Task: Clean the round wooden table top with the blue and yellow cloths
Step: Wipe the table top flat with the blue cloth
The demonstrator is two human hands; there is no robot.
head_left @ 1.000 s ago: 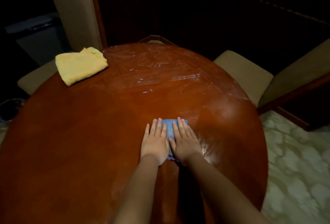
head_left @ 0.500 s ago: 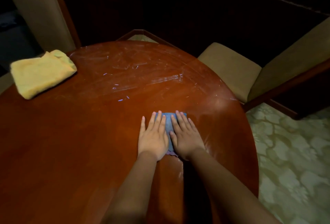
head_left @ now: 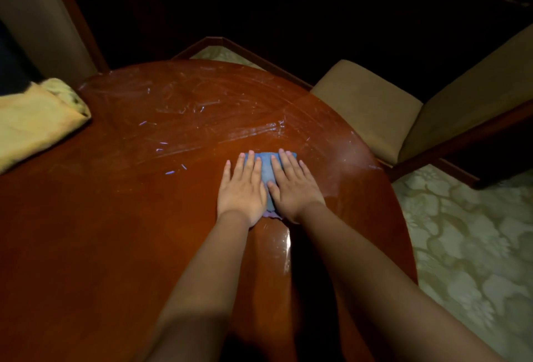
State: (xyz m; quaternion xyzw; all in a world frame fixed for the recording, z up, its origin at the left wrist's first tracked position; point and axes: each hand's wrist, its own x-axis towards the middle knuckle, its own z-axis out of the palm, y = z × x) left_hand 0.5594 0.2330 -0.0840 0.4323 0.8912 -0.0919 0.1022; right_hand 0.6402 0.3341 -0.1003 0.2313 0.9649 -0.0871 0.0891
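Observation:
The round wooden table (head_left: 115, 217) fills most of the view, its far half streaked with wet smears. A folded blue cloth (head_left: 266, 169) lies right of centre. My left hand (head_left: 242, 188) and my right hand (head_left: 294, 185) press flat on it side by side, fingers straight and pointing away from me, so only its middle strip and far edge show. The folded yellow cloth (head_left: 31, 125) rests at the table's far left edge, away from both hands.
A beige padded chair (head_left: 375, 107) stands close to the table's right rim, another chair back (head_left: 37, 15) at the far left. Patterned pale carpet (head_left: 476, 246) lies to the right. The background beyond the table is dark.
Both hands have pushed the blue cloth a little further away across the table. The view has swung right, so the yellow cloth now sits at the left border.

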